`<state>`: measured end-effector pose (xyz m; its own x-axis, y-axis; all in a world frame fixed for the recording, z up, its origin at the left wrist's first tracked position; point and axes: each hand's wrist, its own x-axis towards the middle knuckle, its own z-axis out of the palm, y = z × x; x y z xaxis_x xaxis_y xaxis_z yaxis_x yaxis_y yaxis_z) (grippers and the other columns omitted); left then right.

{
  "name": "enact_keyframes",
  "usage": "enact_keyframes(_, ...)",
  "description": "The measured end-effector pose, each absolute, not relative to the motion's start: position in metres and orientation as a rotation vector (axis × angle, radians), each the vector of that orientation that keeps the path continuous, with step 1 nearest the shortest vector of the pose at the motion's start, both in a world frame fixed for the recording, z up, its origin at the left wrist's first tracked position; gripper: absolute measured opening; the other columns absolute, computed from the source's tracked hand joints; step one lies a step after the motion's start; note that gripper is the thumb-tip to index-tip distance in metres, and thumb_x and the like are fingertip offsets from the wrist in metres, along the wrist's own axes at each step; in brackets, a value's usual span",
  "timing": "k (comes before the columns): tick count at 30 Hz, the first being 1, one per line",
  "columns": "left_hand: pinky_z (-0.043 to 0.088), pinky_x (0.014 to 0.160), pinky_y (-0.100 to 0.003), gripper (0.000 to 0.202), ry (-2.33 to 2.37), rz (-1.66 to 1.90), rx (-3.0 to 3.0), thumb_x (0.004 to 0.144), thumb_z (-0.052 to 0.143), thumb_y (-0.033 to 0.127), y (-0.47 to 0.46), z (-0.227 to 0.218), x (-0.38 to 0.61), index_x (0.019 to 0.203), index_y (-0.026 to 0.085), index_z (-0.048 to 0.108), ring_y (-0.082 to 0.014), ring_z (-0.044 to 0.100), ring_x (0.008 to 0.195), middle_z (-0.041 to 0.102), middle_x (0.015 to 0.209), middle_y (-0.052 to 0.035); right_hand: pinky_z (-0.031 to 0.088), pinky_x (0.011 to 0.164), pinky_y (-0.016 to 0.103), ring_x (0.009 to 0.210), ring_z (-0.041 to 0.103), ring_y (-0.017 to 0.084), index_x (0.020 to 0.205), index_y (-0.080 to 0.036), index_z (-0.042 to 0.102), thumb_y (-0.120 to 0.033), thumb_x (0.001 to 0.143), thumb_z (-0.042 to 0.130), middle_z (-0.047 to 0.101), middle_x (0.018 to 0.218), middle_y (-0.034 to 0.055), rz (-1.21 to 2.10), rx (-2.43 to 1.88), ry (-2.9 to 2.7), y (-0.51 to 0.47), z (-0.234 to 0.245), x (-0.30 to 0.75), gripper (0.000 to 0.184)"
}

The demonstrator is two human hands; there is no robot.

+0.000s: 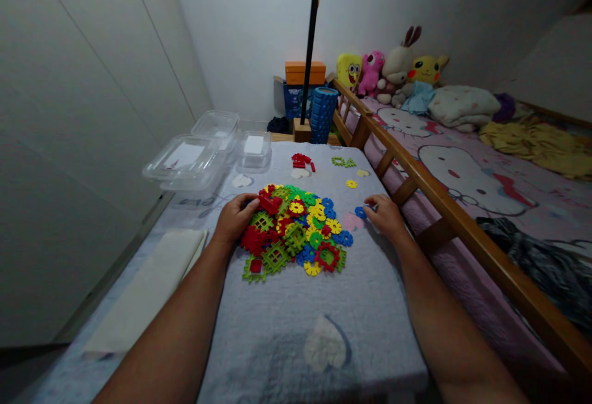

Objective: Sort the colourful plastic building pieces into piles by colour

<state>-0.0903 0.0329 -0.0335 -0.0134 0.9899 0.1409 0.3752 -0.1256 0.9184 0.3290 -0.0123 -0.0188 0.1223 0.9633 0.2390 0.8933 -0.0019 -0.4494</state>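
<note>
A heap of plastic building pieces (296,240) lies mid-table: red and green toothed squares and notched discs in yellow, blue and green. At its left edge is my left hand (235,216), thumb and forefinger closed at the end of a red toy block (271,203); the exact contact is partly hidden. Right of the heap, my right hand (385,214) pinches a blue notched disc (360,212) just above the cloth. Beyond the heap sit a small group of red pieces (301,160), two green pieces (339,161) and a single yellow disc (351,184).
Clear plastic boxes (185,173) stand at the back left. A folded pale cloth (143,293) lies along the left side. The wooden bed rail (430,200) runs close by on the right. A black pole (311,40) rises behind the table beside a blue foam roller (323,114).
</note>
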Motion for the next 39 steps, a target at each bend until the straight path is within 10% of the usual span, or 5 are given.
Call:
enact_keyframes(6,0.055,0.086,-0.035,0.048,1.452,1.144,1.579,0.076,0.066,0.06,0.033,-0.033,-0.09,0.099,0.018,0.076,-0.0255,0.07,0.091,0.078,0.096,-0.0072,0.048,0.076,0.029,0.083,0.062,0.018,0.109,-0.019,0.067,-0.027,0.068,0.082,0.068,0.095,0.0032,0.772,-1.656,-2.185,-0.03,-0.001,0.296,0.045)
enact_keyframes(39,0.055,0.087,-0.036,0.05,1.455,1.138,1.617,0.078,0.064,0.06,0.035,-0.039,-0.092,0.101,0.018,0.076,-0.0262,0.07,0.094,0.078,0.1,-0.0083,0.038,0.065,0.026,0.069,0.049,0.013,0.092,-0.019,0.064,-0.018,0.077,0.069,0.057,0.081,-0.002,0.94,-1.356,-1.951,-0.039,-0.015,0.233,0.016)
